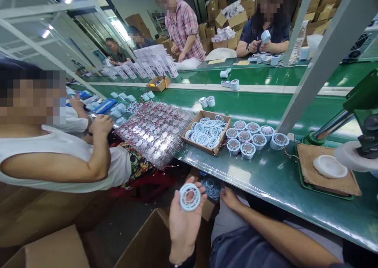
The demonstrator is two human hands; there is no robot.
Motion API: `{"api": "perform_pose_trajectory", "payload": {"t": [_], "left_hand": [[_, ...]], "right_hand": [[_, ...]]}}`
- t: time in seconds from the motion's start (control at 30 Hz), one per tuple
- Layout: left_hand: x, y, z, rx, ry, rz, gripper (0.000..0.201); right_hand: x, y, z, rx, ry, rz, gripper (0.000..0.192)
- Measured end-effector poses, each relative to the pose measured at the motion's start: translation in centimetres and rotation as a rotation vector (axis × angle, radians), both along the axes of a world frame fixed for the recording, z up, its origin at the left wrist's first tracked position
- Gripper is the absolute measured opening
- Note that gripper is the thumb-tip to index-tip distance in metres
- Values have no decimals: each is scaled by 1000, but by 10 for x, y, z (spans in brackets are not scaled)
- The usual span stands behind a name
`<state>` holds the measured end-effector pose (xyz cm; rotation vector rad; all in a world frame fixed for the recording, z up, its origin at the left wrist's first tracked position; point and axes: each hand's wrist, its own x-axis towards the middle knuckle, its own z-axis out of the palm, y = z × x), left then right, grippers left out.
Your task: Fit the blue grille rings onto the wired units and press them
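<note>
My left hand (184,224) is raised palm up below the bench edge, thumb and fingers holding a light-blue plastic ring grille (189,197) with short spokes around an open centre. My right hand (230,199) rests low by my knee, just under the bench edge; its fingers are mostly hidden. Near it, under the bench, a box holds more blue rings (211,189). On the bench, a shallow cardboard tray (215,151) is heaped with similar rings. To its right stand several round light-blue housings (247,150) with discs inside; a separate housing (279,141) has wires trailing from it.
A green hand press (321,134) with a white round pad (330,166) stands at right, behind a slanted grey post (313,59). A sheet of wired metal parts (159,130) overhangs the bench edge. A co-worker (59,154) sits at left. Open cartons (56,248) stand below.
</note>
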<state>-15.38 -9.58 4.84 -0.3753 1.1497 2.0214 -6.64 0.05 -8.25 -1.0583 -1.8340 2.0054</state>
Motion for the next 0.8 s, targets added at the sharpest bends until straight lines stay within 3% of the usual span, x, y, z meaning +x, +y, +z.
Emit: {"api": "perform_pose_trajectory", "payload": {"t": [0.07, 0.17, 0.27, 0.33, 0.4, 0.5, 0.7, 0.8], "left_hand": [[10, 4, -2, -4, -59, -56, 46], [23, 15, 3, 11, -131, -150, 49], [38, 29, 11, 43, -225, -273, 49], [51, 37, 12, 46, -273, -344, 46], [63, 41, 10, 70, -248, -390, 39], [77, 40, 6, 173, -107, -427, 40], [83, 35, 12, 183, 33, -483, 52], [83, 35, 15, 163, 52, -499, 56]], "right_hand": [[25, -1, 24, 66, 41, 11, 16], [78, -5, 77, 269, 218, 40, 15], [112, -2, 121, 788, 366, 21, 42], [116, 1, 131, 963, 263, 8, 64], [112, 4, 128, 953, 137, 11, 78], [108, 6, 117, 823, 77, -13, 75], [115, 8, 117, 617, 175, 7, 67], [116, 10, 118, 588, 198, 17, 68]]}}
